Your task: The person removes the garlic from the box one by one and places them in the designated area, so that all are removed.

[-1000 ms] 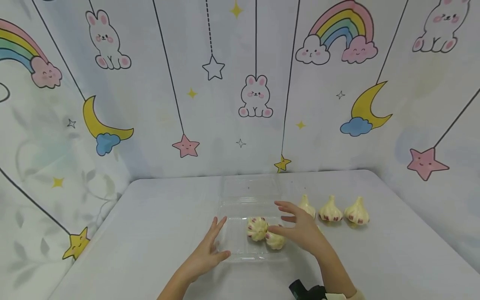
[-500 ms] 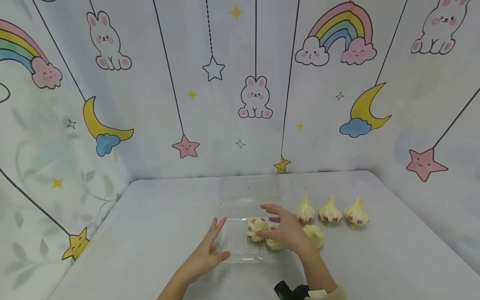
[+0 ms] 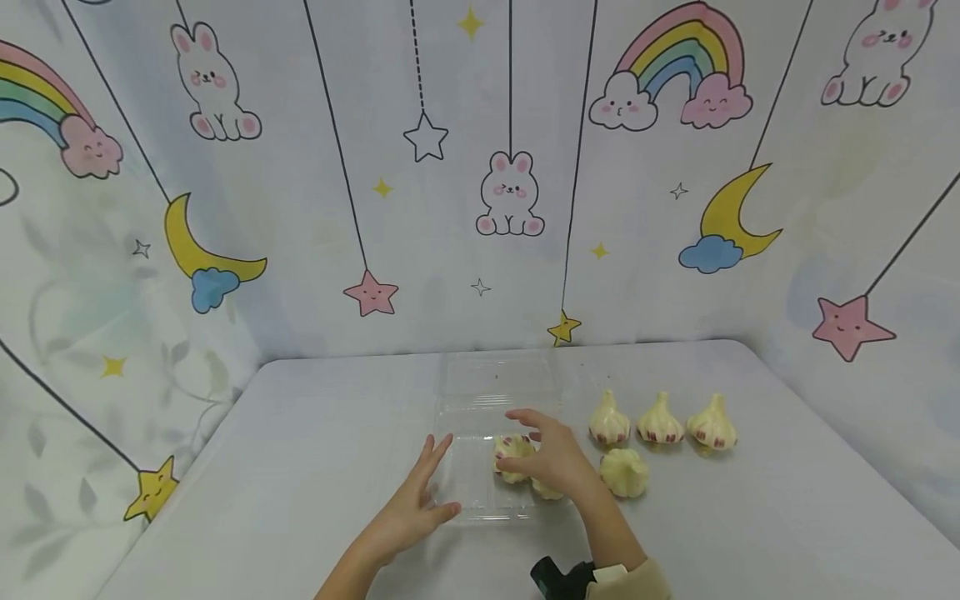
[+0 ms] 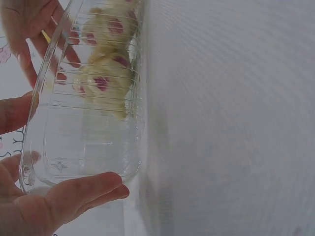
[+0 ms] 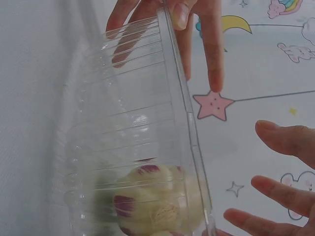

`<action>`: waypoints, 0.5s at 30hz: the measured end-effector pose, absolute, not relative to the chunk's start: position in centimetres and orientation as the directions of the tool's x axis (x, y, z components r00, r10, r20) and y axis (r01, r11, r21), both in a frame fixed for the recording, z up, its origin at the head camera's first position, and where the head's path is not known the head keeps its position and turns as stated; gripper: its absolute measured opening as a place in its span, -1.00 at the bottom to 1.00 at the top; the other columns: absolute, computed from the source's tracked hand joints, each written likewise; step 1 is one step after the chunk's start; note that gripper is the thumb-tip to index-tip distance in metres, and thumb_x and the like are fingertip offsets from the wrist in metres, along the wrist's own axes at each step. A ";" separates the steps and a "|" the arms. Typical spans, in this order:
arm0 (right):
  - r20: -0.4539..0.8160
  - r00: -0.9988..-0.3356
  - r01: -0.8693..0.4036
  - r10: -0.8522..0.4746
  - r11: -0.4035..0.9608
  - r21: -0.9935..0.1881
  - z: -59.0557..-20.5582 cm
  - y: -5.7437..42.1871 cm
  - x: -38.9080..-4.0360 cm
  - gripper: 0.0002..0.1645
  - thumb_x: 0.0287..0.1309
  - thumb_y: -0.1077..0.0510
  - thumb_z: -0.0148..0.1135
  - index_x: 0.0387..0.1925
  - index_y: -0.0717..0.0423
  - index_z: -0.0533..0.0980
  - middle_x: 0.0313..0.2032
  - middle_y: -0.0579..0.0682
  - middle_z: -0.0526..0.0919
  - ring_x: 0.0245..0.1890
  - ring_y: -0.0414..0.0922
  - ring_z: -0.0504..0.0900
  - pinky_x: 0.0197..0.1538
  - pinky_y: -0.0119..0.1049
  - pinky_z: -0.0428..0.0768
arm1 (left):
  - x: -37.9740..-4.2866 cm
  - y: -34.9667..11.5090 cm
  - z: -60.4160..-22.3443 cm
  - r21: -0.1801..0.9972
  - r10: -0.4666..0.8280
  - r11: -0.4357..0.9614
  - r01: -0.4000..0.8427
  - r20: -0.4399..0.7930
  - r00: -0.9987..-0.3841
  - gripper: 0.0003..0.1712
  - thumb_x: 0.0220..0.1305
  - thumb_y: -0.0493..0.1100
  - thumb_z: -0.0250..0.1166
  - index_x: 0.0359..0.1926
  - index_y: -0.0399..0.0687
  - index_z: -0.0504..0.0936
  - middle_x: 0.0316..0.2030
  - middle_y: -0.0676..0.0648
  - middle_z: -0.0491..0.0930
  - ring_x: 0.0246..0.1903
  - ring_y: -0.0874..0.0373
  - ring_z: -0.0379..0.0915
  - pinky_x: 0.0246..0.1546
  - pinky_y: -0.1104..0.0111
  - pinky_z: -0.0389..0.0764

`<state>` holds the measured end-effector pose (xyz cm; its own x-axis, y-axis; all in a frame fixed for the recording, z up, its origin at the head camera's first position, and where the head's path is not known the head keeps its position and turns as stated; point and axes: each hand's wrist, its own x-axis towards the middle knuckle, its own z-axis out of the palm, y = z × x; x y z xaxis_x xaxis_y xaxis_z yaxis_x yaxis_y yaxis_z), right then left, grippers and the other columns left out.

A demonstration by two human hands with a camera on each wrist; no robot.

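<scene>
A clear plastic box (image 3: 468, 492) lies with its lid (image 3: 498, 375) folded back. Two garlic bulbs sit in the box: one garlic bulb (image 3: 513, 450) near the middle, and a nearer bulb (image 3: 549, 492) mostly covered by my right hand. My left hand (image 3: 408, 512) rests at the box's left end, fingers spread straight; in the left wrist view its fingers (image 4: 88, 191) lie along the outer wall and its thumb (image 4: 19, 112) touches the rim. Over the bulbs, my right hand (image 3: 557, 460) is spread with nothing held; the right wrist view shows its thumb and fingers apart.
Three garlic bulbs stand in a row right of the box: a left one (image 3: 609, 421), a middle one (image 3: 660, 422) and a right one (image 3: 712, 425). Another bulb (image 3: 624, 473) lies nearer. Behind the white table (image 3: 337, 417) hangs a patterned cloth (image 3: 300, 208).
My right hand has moved left over the box and the bulbs in it, bringing the loose bulbs beside the box into full view. My left hand stays where it was.
</scene>
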<state>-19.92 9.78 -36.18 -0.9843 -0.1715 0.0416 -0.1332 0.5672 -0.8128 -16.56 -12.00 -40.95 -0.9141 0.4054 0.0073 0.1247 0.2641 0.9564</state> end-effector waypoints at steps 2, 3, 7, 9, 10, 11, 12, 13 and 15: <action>0.043 -0.984 -0.135 -0.172 0.569 -0.811 -36.3 9.7 -20.0 -0.22 -0.29 0.07 0.52 0.09 0.04 0.45 0.10 0.12 0.47 0.06 0.21 0.44 0.00 0.07 0.50 | -16.6 -12.0 -41.0 0.956 0.407 0.266 0.126 0.007 -0.914 -0.02 0.15 -0.35 0.21 0.43 0.14 -0.18 0.35 -0.31 -0.60 0.23 -0.52 -0.32 0.15 -0.25 0.00; 0.043 -0.984 -0.136 -0.173 0.572 -0.809 -36.5 9.7 -20.1 -0.22 -0.29 0.07 0.52 0.09 0.04 0.45 0.10 0.11 0.47 0.06 0.21 0.44 0.00 0.07 0.50 | -16.6 -12.0 -41.0 0.955 0.407 0.267 0.127 0.007 -0.913 -0.02 0.15 -0.35 0.21 0.43 0.13 -0.18 0.34 -0.32 -0.60 0.23 -0.52 -0.32 0.15 -0.26 0.00; 0.045 -0.985 -0.136 -0.167 0.585 -0.800 -37.0 9.6 -20.3 -0.23 -0.28 0.07 0.52 0.09 0.05 0.46 0.11 0.11 0.46 0.05 0.20 0.44 0.00 0.08 0.49 | -16.6 -12.0 -41.0 0.954 0.413 0.268 0.131 0.009 -0.911 -0.03 0.16 -0.36 0.20 0.43 0.11 -0.18 0.34 -0.33 -0.61 0.23 -0.53 -0.33 0.14 -0.27 -0.01; 0.048 -0.986 -0.136 -0.161 0.596 -0.791 -37.2 9.6 -20.4 -0.24 -0.28 0.08 0.51 0.09 0.04 0.46 0.11 0.13 0.46 0.05 0.19 0.44 0.00 0.08 0.48 | -16.6 -12.0 -41.0 0.954 0.412 0.268 0.135 0.013 -0.911 -0.03 0.16 -0.35 0.20 0.43 0.12 -0.18 0.34 -0.33 -0.60 0.23 -0.53 -0.33 0.14 -0.26 0.00; 0.052 -0.986 -0.138 -0.159 0.600 -0.788 -37.3 9.5 -20.5 -0.24 -0.28 0.08 0.51 0.09 0.05 0.46 0.11 0.14 0.45 0.05 0.19 0.44 -0.01 0.08 0.48 | -16.7 -12.0 -41.0 0.954 0.412 0.268 0.137 0.015 -0.911 -0.03 0.16 -0.35 0.20 0.43 0.12 -0.18 0.34 -0.32 -0.60 0.23 -0.53 -0.33 0.14 -0.26 0.00; 0.054 -0.986 -0.140 -0.158 0.604 -0.784 -37.3 9.5 -20.5 -0.24 -0.27 0.08 0.51 0.09 0.05 0.45 0.12 0.15 0.45 0.04 0.19 0.45 -0.01 0.08 0.49 | -16.7 -12.0 -41.0 0.953 0.413 0.268 0.138 0.015 -0.911 -0.02 0.16 -0.34 0.21 0.43 0.13 -0.18 0.34 -0.32 -0.60 0.23 -0.53 -0.33 0.14 -0.26 0.00; 0.058 -0.986 -0.143 -0.158 0.604 -0.784 -37.4 9.5 -20.5 -0.24 -0.28 0.08 0.51 0.09 0.06 0.45 0.11 0.16 0.45 0.03 0.19 0.45 -0.01 0.08 0.49 | -16.7 -12.0 -41.0 0.953 0.412 0.269 0.136 0.014 -0.911 -0.02 0.16 -0.34 0.21 0.43 0.14 -0.18 0.34 -0.32 -0.60 0.23 -0.53 -0.33 0.14 -0.26 0.00; 0.064 -0.985 -0.148 -0.159 0.603 -0.784 -37.5 9.5 -20.5 -0.24 -0.28 0.09 0.51 0.09 0.07 0.45 0.11 0.16 0.45 0.02 0.19 0.46 -0.02 0.08 0.49 | -16.7 -12.0 -41.0 0.953 0.412 0.270 0.137 0.014 -0.911 -0.02 0.16 -0.34 0.21 0.43 0.14 -0.18 0.34 -0.32 -0.60 0.23 -0.53 -0.32 0.14 -0.26 0.00; 0.079 -0.983 -0.165 -0.167 0.603 -0.781 -37.6 9.4 -20.6 -0.24 -0.28 0.09 0.51 0.08 0.09 0.46 0.09 0.18 0.46 0.00 0.18 0.48 -0.03 0.08 0.50 | -16.7 -12.1 -41.0 0.953 0.414 0.270 0.135 0.011 -0.910 -0.02 0.16 -0.33 0.21 0.43 0.15 -0.19 0.34 -0.31 -0.61 0.23 -0.53 -0.32 0.14 -0.26 0.00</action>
